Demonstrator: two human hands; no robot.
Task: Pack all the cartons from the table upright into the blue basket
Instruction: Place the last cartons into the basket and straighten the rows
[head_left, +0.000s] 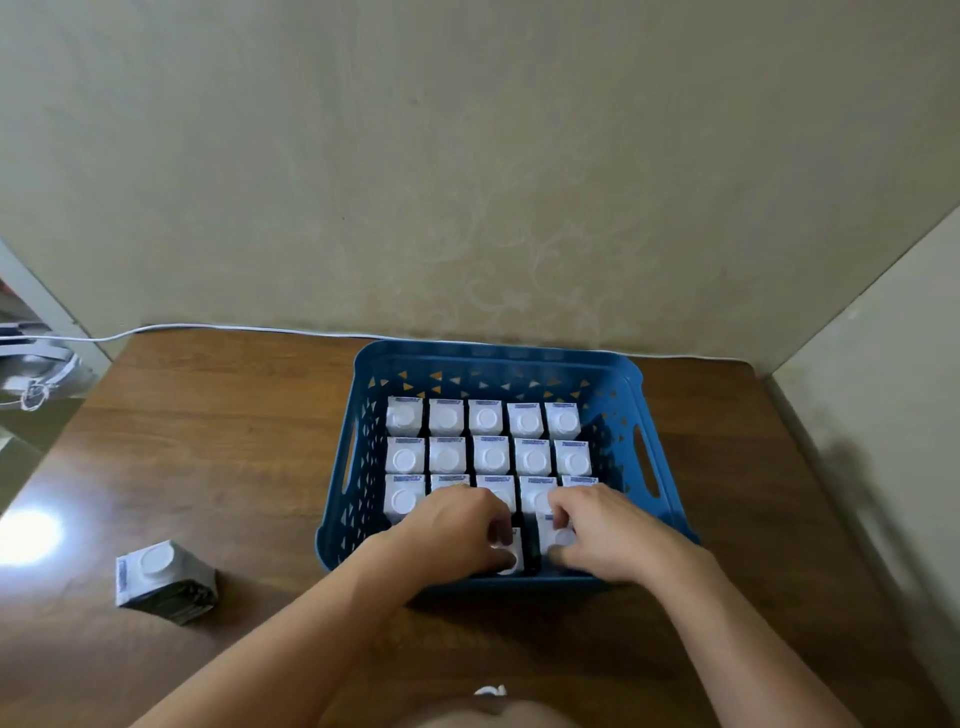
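**On the table: blue basket, part-filled, two hands at its near row**

On the brown wooden table (218, 447), set toward the far edge by the wall (467, 156), stands the blue basket (644, 415), its walls pierced with small triangles and a slot handle on each short side.

Contents: white cartons standing upright, round caps facing up. Far row (484, 417), five cartons side by side. Second row (491, 456), five cartons. Third row (404, 498), five cartons, those from the middle to the right partly hidden behind the hands. Near row: two cartons visible, with a dark gap between them.

Left hand (457, 530): reaching into the basket at the near row, fingers and thumb curled in a grip round the top of the left near carton (514, 551), most of which is hidden by the hand.

Right hand (602, 530): reaching in beside the left one, fingers curled in a grip over the top of the right near carton (558, 535), thumb at its near side.

Outside the basket: one loose carton (163, 579) on the table, well to the left of the basket, tilted, cap end facing up and toward the camera.

Other items: a white cable (208, 327) running along the table's far edge at the foot of the wall.
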